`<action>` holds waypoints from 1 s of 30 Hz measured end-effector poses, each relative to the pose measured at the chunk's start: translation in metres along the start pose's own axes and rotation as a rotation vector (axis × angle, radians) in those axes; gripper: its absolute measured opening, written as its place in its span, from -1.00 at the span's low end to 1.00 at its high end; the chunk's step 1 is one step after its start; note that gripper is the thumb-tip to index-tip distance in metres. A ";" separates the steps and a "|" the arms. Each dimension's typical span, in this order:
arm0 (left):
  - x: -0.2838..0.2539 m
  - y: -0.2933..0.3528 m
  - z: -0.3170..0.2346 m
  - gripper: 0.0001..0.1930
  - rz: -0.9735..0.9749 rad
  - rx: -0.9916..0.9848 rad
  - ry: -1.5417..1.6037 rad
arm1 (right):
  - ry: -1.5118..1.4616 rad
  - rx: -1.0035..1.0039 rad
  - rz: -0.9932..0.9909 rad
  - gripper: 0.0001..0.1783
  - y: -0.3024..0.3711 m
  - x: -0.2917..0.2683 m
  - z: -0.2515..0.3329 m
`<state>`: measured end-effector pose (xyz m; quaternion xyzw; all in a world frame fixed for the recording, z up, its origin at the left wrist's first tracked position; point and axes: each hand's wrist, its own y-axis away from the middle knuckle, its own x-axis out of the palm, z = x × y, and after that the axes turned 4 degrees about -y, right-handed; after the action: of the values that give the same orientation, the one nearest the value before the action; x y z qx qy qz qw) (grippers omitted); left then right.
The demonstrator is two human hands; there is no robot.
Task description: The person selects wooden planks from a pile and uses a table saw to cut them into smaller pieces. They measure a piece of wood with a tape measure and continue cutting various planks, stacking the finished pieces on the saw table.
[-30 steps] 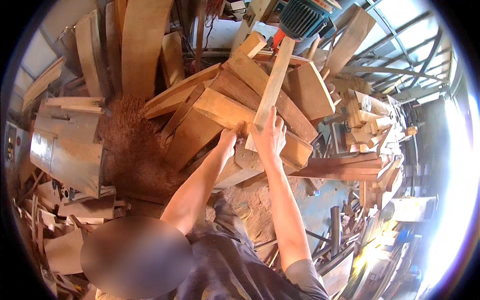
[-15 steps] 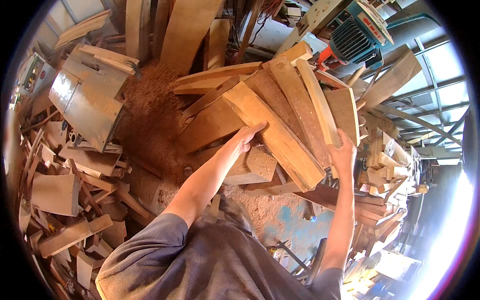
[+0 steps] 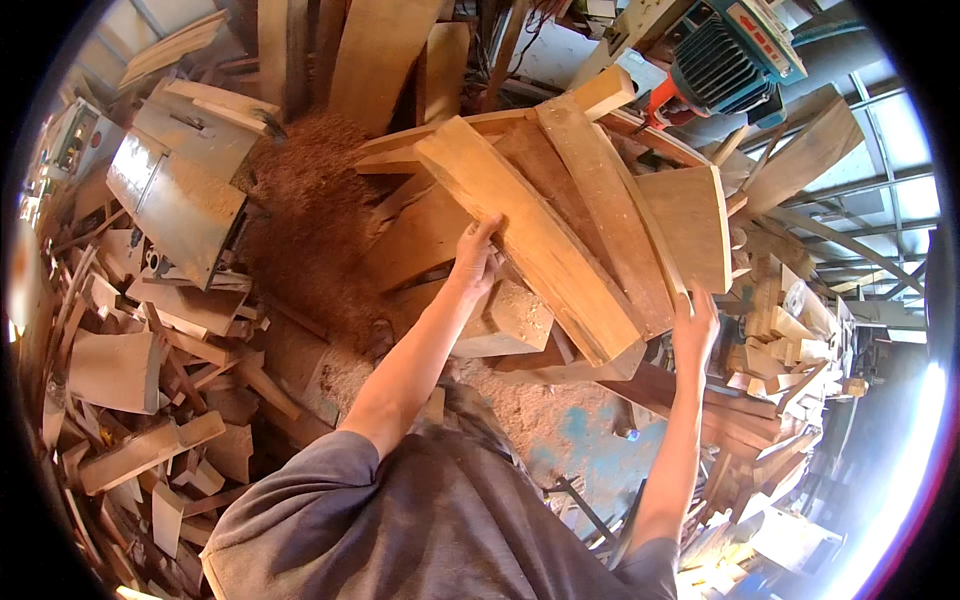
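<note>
A thick, pale wooden plank [image 3: 530, 240] lies slanted across the top of a pile of boards. My left hand [image 3: 478, 258] is closed on its left edge, thumb on top and the other fingers partly hidden beside it. My right hand [image 3: 696, 325] pinches the near end of a narrow wooden strip [image 3: 657, 235]. That strip runs along the right side of a wide, dusty board [image 3: 605, 200]. Right of the strip is a squarish wooden panel [image 3: 690, 225]. Below my left hand sits a chunky wood block [image 3: 515, 320].
A teal motor machine [image 3: 725, 65] stands at the far right. At the left are a metal-topped machine [image 3: 175, 185] and a heap of offcuts [image 3: 150, 450]. Reddish sawdust [image 3: 310, 200] covers the floor between. Stacked timber [image 3: 740, 410] lies at the right.
The thick plank has shifted a little left and away, and my left hand has moved left along with it. The strip in my right hand has turned and shows a narrower face.
</note>
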<state>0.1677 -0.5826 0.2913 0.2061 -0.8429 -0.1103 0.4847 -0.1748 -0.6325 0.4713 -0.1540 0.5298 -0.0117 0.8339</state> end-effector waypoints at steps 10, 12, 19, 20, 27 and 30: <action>0.006 0.053 -0.121 -0.40 0.210 0.273 0.551 | -0.896 0.028 0.307 -0.05 0.104 0.010 0.143; -0.021 0.056 -0.142 -0.27 0.373 0.304 0.599 | -1.096 0.058 0.495 0.00 0.117 0.025 0.179; -0.134 0.082 -0.198 -0.46 0.779 0.264 0.871 | -1.389 0.498 1.199 -0.31 0.147 0.142 0.258; -0.140 0.087 -0.209 -0.50 0.799 0.288 0.869 | -1.396 0.605 1.272 -0.29 0.148 0.154 0.280; -0.164 0.090 -0.312 -0.56 0.790 0.344 0.804 | -1.541 0.717 1.700 0.03 0.123 0.225 0.422; -0.195 0.089 -0.366 -0.57 0.535 0.308 0.642 | -1.536 0.591 1.648 0.06 0.110 0.253 0.499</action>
<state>0.5490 -0.4094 0.3604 0.0743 -0.6801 0.2154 0.6968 0.3633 -0.4518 0.4147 0.4707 -0.1985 0.5073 0.6941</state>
